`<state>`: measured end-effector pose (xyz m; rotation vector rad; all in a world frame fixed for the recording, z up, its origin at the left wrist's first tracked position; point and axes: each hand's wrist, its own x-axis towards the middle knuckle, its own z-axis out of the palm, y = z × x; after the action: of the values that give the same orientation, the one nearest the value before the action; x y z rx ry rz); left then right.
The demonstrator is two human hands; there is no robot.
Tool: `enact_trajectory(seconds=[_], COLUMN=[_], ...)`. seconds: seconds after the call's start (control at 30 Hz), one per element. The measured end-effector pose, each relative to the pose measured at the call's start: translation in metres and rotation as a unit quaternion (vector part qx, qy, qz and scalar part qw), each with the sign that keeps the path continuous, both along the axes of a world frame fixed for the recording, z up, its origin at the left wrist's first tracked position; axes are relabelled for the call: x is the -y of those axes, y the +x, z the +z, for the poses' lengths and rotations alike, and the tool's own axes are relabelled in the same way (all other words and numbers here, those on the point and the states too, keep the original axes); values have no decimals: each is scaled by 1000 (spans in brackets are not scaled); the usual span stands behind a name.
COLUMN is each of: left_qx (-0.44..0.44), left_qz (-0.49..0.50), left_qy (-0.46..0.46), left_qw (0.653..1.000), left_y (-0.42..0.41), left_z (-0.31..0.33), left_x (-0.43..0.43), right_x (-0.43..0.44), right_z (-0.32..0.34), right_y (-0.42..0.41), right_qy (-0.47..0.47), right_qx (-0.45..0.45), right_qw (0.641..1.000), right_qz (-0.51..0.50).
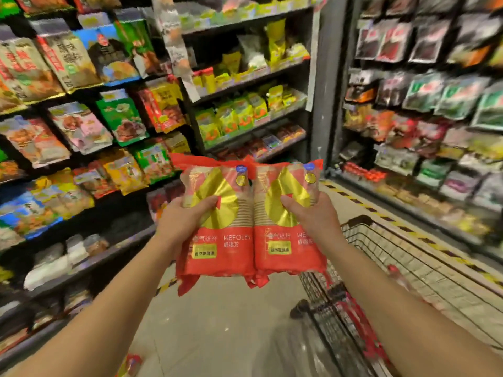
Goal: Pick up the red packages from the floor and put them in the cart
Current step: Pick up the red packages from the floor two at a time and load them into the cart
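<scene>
Together, left hand (187, 216) and right hand (313, 216) grip red packages (234, 258)

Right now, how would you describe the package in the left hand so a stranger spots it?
Find the wire cart at lower right. Just left of it two red-and-gold packages are held side by side. The left package, in the left hand, lies farther from the cart; its WEFOLEN lettering shows whole, that on the right package is half hidden.
</scene>
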<state>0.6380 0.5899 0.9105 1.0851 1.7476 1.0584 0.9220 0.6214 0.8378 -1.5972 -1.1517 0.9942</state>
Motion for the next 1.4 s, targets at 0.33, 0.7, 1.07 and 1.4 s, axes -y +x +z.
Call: enact_trajectory(seconds=[0.33, 0.7, 1.07, 1.4], left_qx=[-6, -72, -111, -174], left_qz=[-203, -444, -548, -545], left_qy=[-56, -128, -218, -227], left_qw=[978, 884, 800, 788], left_y=[215, 387, 452, 480], left_z=[-76, -183, -278, -407], left_x=[-116, -171, -143, -139], right_x=[18, 98, 151, 164], right_z=[-56, -145, -241, -354], right_y=[202, 286, 290, 312], right_qy=[-51, -144, -226, -245], right_qx=[10, -47, -74, -106], right_qw=[977, 886, 819, 803], right_qz=[-205, -438, -523, -533])
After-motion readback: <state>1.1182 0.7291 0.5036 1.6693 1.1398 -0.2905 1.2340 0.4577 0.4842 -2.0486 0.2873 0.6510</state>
